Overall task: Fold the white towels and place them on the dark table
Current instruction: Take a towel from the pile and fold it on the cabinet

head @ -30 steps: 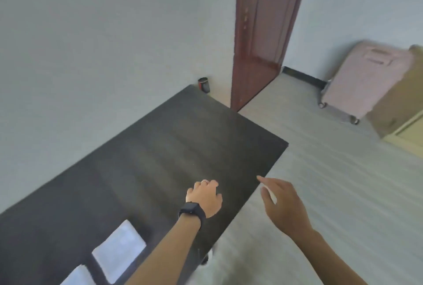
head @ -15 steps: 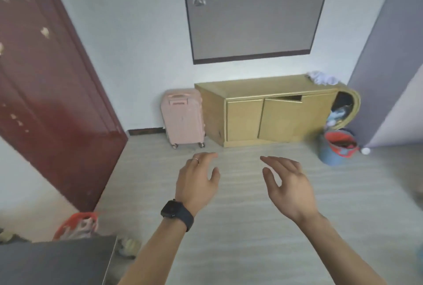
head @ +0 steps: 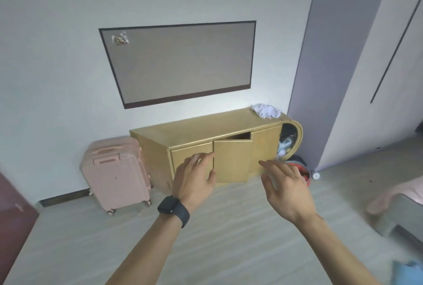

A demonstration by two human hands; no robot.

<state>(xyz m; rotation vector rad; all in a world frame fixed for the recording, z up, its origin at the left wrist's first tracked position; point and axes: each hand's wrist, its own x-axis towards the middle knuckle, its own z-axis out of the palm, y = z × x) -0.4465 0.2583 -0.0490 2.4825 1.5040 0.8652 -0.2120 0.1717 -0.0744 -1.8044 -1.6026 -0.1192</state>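
a pink suitcase (head: 116, 175) stands shut by the wall. the left hand (head: 194, 179), a watch (head: 174, 210) on its wrist, hovers with fingers spread and holds nothing. behind it a wooden cabinet (head: 206, 133) has its middle door ajar, the inside too dark to tell. the right hand (head: 286, 191) is likewise loose and empty. white towels (head: 265, 111) lie crumpled on the cabinet's right end, above a rounded side bin (head: 289, 140) stuffed with cloth.
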